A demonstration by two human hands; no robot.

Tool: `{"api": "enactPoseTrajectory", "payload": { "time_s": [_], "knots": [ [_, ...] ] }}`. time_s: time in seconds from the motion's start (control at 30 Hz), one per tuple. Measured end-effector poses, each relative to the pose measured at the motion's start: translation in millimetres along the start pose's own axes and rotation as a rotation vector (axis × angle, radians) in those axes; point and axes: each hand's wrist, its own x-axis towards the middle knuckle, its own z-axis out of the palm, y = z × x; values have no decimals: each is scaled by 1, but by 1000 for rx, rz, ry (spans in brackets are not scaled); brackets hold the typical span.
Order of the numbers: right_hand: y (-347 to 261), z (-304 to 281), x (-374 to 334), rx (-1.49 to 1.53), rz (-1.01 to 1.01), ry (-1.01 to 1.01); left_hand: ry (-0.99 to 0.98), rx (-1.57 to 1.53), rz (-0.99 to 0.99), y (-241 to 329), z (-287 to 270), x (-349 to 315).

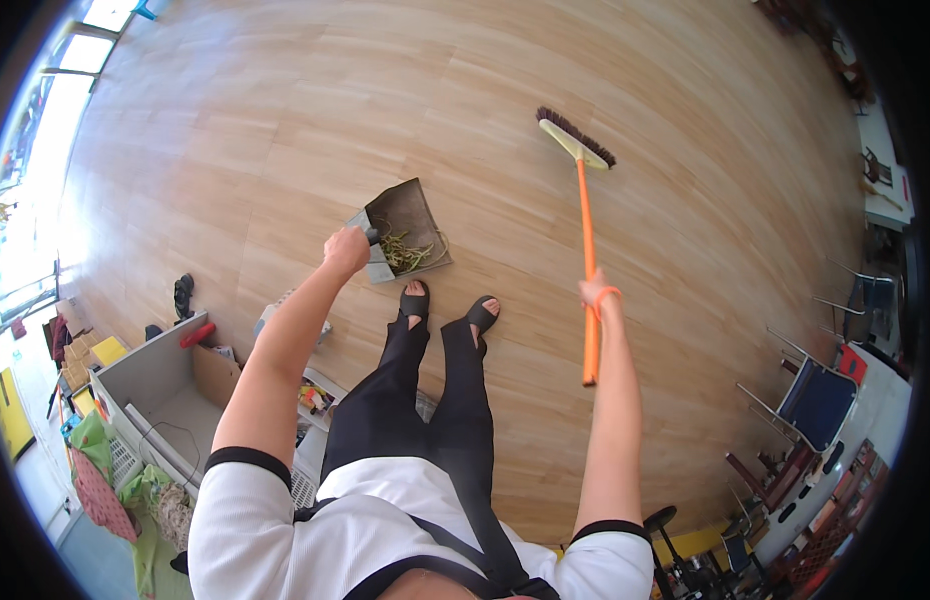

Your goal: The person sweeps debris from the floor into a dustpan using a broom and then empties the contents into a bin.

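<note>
My left hand (346, 250) grips the handle of a dark grey dustpan (405, 225) held low over the wooden floor. Green stems and scraps lie inside the pan. My right hand (597, 293) is closed around the orange handle of a broom (586, 210). The broom's pale head with dark bristles (576, 137) rests far out on the floor, well to the right of the dustpan. My feet in black sandals (450, 308) stand just below the pan.
An open grey cardboard box (155, 385) and cluttered bags and items sit at the lower left. A pair of dark shoes (184, 295) lies near them. Folding chairs (815, 400) and furniture line the right side. A light wooden floor (285, 100) spreads ahead.
</note>
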Motion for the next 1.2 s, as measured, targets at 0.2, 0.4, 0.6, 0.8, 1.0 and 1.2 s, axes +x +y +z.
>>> {"api": "enactPoseTrajectory", "payload": {
  "time_s": [0.2, 0.4, 0.6, 0.8, 1.0, 1.2],
  "knots": [
    [-51, 108, -35, -83, 69, -273, 10, -37, 6, -2, -12, 9],
    [7, 82, -172, 31, 114, -735, 31, -89, 36, -7, -16, 24],
    [-5, 70, -189, 78, 76, -474, 5, -122, 85, -15, -8, 17],
    [-16, 125, -89, 145, 97, -203, 2, -105, 71, -7, -9, 6],
    [-5, 205, -152, 95, 175, -521, 9, -116, 74, -10, -5, 12],
    [38, 143, -243, 310, 166, -645, -11, -141, 77, -12, -3, 8]
  ]
}}
